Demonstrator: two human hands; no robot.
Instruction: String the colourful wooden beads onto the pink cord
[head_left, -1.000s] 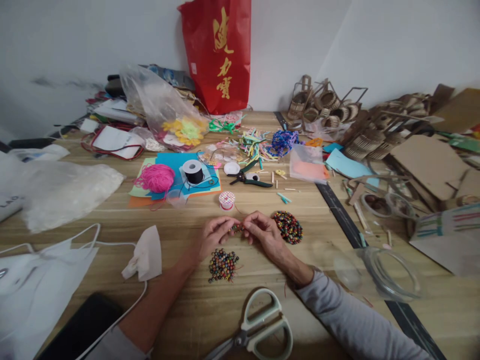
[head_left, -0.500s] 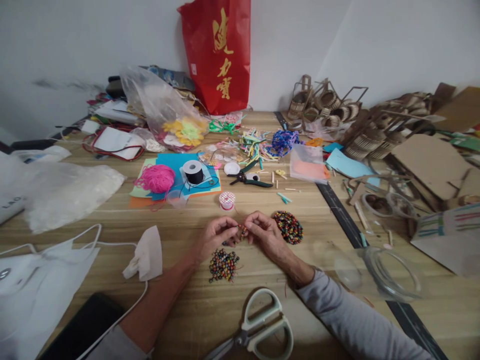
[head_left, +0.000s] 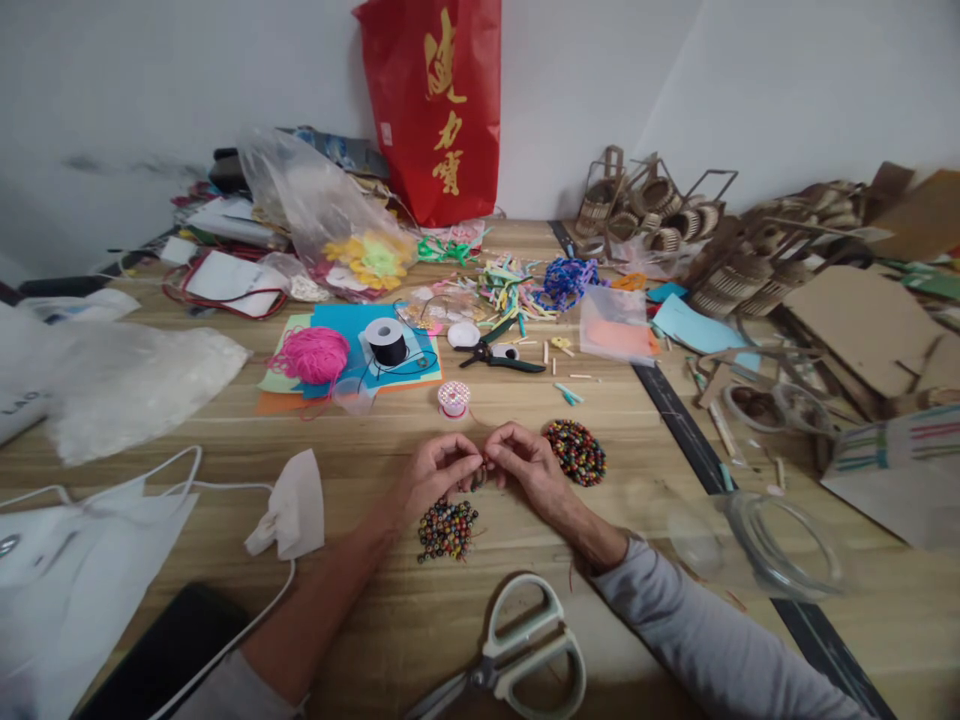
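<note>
My left hand point(head_left: 431, 477) and my right hand point(head_left: 529, 468) meet fingertip to fingertip over the wooden table point(head_left: 390, 620), both pinched on a short string of coloured beads point(head_left: 480, 470) that is mostly hidden by the fingers. A small heap of coloured beads point(head_left: 447, 529) lies just below my left hand. A bigger round heap of beads point(head_left: 575, 451) lies right beside my right hand. A small pink-and-white spool point(head_left: 454, 399) stands just beyond the hands.
Large scissors point(head_left: 517, 650) lie at the near edge. Pliers point(head_left: 499, 359), a black thread spool point(head_left: 387, 341), pink yarn point(head_left: 311, 354) and coloured paper sit behind. A red bag point(head_left: 439, 105) leans on the wall. White bags at left, cardboard pieces and a clear lid point(head_left: 780, 545) at right.
The hands stay together and have shifted very slightly; the fingers have closed further over the strung beads, so less of them shows.
</note>
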